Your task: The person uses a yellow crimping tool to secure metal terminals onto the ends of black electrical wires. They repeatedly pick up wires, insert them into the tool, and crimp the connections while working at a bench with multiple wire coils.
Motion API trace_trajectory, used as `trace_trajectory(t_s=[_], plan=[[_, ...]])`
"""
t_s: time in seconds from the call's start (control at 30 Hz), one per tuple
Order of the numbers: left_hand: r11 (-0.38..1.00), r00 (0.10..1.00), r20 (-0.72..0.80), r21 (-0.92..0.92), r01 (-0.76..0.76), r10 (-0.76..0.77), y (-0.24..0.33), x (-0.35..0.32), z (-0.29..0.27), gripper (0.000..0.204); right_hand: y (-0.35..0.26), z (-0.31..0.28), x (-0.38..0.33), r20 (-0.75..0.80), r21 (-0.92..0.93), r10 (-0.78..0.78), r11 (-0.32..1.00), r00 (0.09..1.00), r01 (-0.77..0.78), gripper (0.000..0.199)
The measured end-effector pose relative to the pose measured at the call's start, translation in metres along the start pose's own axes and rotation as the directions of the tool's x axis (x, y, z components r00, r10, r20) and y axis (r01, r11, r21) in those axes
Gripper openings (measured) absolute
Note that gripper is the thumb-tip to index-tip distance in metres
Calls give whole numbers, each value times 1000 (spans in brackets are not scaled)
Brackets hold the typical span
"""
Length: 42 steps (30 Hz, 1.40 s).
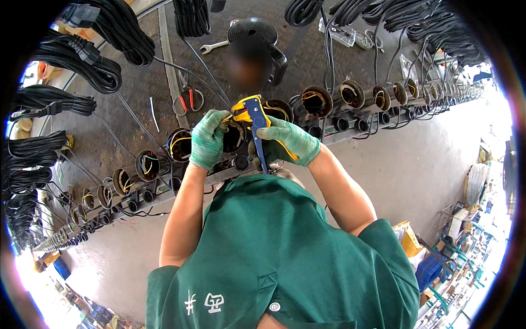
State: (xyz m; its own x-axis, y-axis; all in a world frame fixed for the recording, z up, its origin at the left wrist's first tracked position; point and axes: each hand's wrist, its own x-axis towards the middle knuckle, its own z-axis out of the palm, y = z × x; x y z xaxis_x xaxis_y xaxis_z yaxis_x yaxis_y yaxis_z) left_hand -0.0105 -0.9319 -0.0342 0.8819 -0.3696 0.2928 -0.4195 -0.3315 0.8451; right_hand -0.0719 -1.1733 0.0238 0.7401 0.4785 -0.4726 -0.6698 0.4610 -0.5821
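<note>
My right hand (pixel 293 138), in a green knitted glove, is wrapped round a wire stripper (pixel 256 113) with a yellow head and blue and yellow handles. Its jaws point left, toward the gloved fingers of my left hand (pixel 208 141). Those fingers pinch a thin yellowish wire (pixel 227 118) at the jaws; whether the jaws have closed on it I cannot tell. Just below, an open metal cylinder (pixel 234 137) stands at the bench edge, partly hidden by my hands. To its left, another cylinder (pixel 179 144) has yellow and white wires inside its mouth.
Along the dark bench (pixel 137 82) runs a row of similar cylinders (pixel 350 93). Bundled black cables (pixel 82 63) lead to them. Scissors (pixel 188 102) with red handles, a wrench (pixel 214 47), a coiled black strip (pixel 252 28) and a white strip (pixel 154 114) lie beyond my hands.
</note>
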Motion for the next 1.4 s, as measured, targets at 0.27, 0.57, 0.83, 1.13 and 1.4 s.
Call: trace_trajectory(t_s=[0.27, 0.57, 0.83, 1.13, 1.4], plan=[[995, 999, 9, -87, 52, -52, -6, -2, 0, 19, -1, 5, -1, 73, 65, 3, 998, 997, -8, 38], [984, 990, 29, -109, 142, -140, -2, -2, -4, 21, 14, 2, 11, 72, 47, -91, 995, 993, 88, 44], [966, 978, 6, -155, 209, -210, -7, -6, -2, 24, 17, 12, 15, -60, -231, -213, 953, 975, 194, 40], [939, 957, 85, -186, 290, -278, -9, -2, -8, 25, 32, -4, 10, -106, 99, -227, 966, 968, 238, 54], [948, 978, 109, -245, 202, -180, -11, -2, -6, 25, 23, 22, 19, -65, -317, -595, 773, 801, 549, 59]])
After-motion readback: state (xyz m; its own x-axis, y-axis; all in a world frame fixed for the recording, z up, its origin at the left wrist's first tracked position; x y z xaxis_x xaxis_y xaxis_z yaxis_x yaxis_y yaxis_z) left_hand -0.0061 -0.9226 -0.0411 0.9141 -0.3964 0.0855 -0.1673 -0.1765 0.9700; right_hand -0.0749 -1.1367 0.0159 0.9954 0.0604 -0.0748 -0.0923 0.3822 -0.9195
